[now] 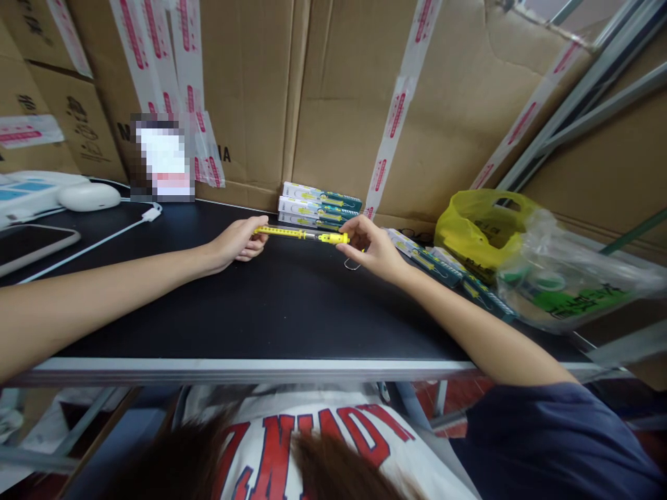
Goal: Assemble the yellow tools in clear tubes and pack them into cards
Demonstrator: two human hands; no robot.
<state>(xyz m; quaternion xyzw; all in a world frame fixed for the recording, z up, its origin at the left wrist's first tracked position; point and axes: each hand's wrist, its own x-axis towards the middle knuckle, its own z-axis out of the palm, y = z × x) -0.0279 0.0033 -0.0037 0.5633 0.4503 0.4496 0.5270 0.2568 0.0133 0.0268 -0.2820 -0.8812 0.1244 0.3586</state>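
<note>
A slim yellow spring scale (289,232) is stretched level between my two hands, above the black table. My left hand (240,241) has its fingers curled round the scale's left end, where dark marks run along the yellow body. A short metal section shows between the body and the yellow right-hand piece. With thumb and fingers, my right hand (371,246) pinches that right end. Below the right fingers a thin wire hook (352,264) shows. Just behind the scale lies a stack of small printed boxes (317,205).
More printed boxes (442,267) lie right of my right hand. Beyond them sit a yellow plastic bag (458,219) and a clear bag (583,295). At left are a phone (36,246), a white case (89,196) and a cable (88,243). Large cartons (250,90) wall the back.
</note>
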